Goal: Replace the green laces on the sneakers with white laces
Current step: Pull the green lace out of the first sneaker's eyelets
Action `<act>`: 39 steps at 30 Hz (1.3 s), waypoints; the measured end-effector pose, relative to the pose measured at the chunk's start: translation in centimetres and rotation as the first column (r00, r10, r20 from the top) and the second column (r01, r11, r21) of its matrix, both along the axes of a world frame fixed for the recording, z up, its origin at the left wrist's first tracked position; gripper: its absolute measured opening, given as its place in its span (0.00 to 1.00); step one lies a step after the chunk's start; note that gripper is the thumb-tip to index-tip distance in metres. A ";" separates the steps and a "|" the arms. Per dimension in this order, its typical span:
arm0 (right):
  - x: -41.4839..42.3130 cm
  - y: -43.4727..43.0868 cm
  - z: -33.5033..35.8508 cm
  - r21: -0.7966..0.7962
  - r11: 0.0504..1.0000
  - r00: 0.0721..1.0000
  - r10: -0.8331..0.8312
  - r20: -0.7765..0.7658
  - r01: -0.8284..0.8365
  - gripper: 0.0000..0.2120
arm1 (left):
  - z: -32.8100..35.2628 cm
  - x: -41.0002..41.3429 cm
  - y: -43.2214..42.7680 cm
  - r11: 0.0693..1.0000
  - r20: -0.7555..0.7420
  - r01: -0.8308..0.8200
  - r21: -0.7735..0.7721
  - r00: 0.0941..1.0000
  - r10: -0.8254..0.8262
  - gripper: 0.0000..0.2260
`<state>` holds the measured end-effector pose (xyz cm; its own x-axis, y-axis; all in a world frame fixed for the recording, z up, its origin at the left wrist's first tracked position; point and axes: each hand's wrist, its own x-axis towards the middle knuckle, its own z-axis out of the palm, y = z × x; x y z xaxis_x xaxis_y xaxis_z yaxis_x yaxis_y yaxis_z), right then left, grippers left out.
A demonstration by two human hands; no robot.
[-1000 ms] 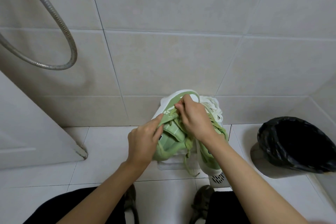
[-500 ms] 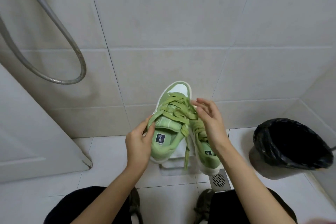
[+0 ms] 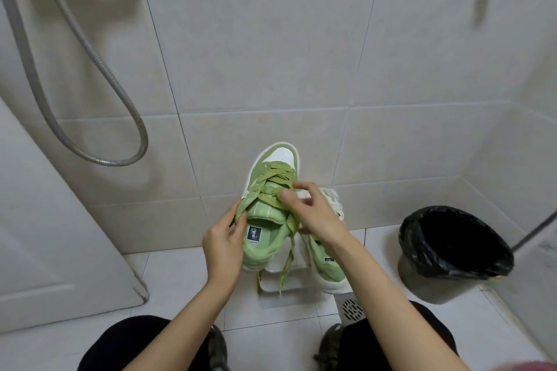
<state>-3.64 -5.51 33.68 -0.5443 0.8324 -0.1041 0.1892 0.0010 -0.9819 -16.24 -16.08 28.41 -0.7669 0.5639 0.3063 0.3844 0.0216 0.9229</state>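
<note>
A green and white sneaker (image 3: 272,178) with green laces (image 3: 275,187) is lifted off the floor, toe pointing up and away. My left hand (image 3: 224,242) grips its collar on the left side. My right hand (image 3: 313,214) lies over the tongue, its fingers at the green laces near the top eyelets; whether they pinch a lace I cannot tell. A loose lace end (image 3: 286,265) hangs down. The second green sneaker (image 3: 327,268) rests below my right wrist. A bundle of white laces (image 3: 333,200) lies behind my right hand.
A white stand (image 3: 289,289) sits under the shoes, with a floor drain (image 3: 351,309) beside it. A bin with a black liner (image 3: 452,247) stands at the right. A metal shower hose (image 3: 99,81) loops on the tiled wall at left. My knees are at the bottom.
The sneaker has turned from sole-side to laces-up and been lifted. My right hand moved from the toe to the laces near the tongue. The view tilted up.
</note>
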 end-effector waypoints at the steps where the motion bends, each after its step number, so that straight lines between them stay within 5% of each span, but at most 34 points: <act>1: -0.1 -0.7 -0.3 -0.028 1.000 1.000 0.008 0.012 -0.007 0.20 | 0.0 0.2 -0.2 1.000 0.012 0.013 0.004 1.000 -0.013 0.13; 5: 0.4 -1.9 -0.6 0.241 0.968 0.993 -0.093 0.072 0.073 0.13 | 1.1 -0.2 -0.9 0.987 0.055 0.088 -0.133 0.995 -0.081 0.14; 8: 1.8 -2.7 -0.1 0.303 0.952 0.992 -0.072 0.106 0.036 0.10 | 3.6 -0.9 -1.4 0.912 0.165 0.236 -0.337 0.968 -0.189 0.24; 11: 3.5 -3.6 0.7 0.271 0.962 0.997 -0.012 0.080 -0.010 0.09 | 5.4 -0.1 -2.5 0.863 0.160 0.316 -0.393 0.948 -0.274 0.20; 14: 5.0 -3.9 1.4 0.170 0.976 0.991 0.132 0.031 -0.136 0.12 | 4.7 1.1 -3.9 0.905 -0.034 0.148 -0.398 0.984 -0.176 0.15; 18: 6.2 -3.9 1.4 0.090 0.944 0.916 0.280 0.286 -0.317 0.20 | 3.2 2.6 -4.2 0.945 -0.105 0.044 -0.325 0.991 -0.082 0.14; 23: 6.8 -3.8 0.7 0.155 0.983 0.972 0.059 0.228 -0.096 0.05 | 2.2 2.6 -3.7 0.964 -0.049 0.050 -0.262 0.997 -0.066 0.15; 27: 6.4 -4.0 1.6 0.328 0.941 0.996 -0.083 -0.007 0.081 0.04 | 1.9 2.1 -3.0 0.963 -0.035 0.022 -0.268 0.999 -0.032 0.13; 31: 4.9 -3.7 1.7 0.431 0.863 0.962 -0.267 -0.052 0.263 0.04 | 1.3 2.0 -2.6 0.968 -0.008 -0.010 -0.252 1.000 0.008 0.13; 34: 4.4 -1.4 1.1 0.525 0.826 0.924 -0.341 0.171 0.208 0.12 | 1.1 1.9 -2.4 0.968 -0.008 -0.006 -0.252 1.000 0.004 0.11; 39: 3.1 -1.9 -2.1 0.436 0.895 0.965 -0.186 0.185 0.089 0.08 | 0.7 1.2 -1.8 0.970 -0.006 0.017 -0.244 1.000 -0.019 0.09</act>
